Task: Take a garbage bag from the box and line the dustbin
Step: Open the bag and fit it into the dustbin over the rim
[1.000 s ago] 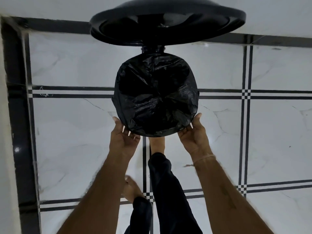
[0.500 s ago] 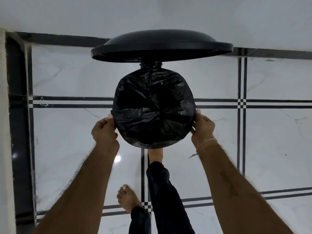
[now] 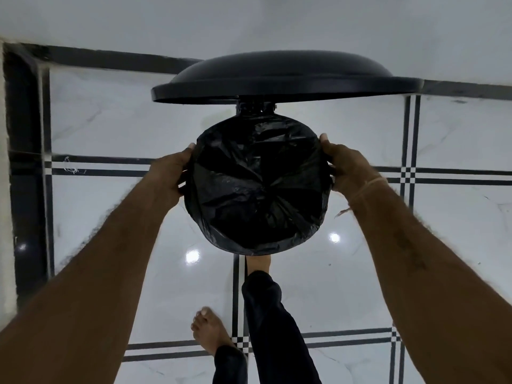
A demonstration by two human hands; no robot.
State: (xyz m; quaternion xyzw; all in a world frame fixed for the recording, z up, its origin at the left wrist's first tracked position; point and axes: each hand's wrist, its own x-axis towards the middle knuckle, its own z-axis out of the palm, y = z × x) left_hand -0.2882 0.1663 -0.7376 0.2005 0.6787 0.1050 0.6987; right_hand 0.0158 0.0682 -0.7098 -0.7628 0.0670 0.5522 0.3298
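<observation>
A round black pedal dustbin stands on the floor with its lid (image 3: pixel 285 79) swung up and open. A black garbage bag (image 3: pixel 257 187) lines the bin's inside and folds over the rim all round. My left hand (image 3: pixel 169 173) grips the bag-covered rim on the left side. On the right side, my right hand (image 3: pixel 349 167) grips the rim the same way. My right foot (image 3: pixel 259 263) reaches under the bin's front edge, where the pedal is hidden. No box of bags is in view.
The floor (image 3: pixel 443 231) is glossy white marble tile with black border lines. A wall (image 3: pixel 249 20) runs behind the bin and another edge stands at the far left. My left foot (image 3: pixel 210 333) rests on the floor near the bottom centre.
Both hands slid from the bin's front rim up and outward to its left and right sides. The view has dropped a little, so the lid sits lower in frame.
</observation>
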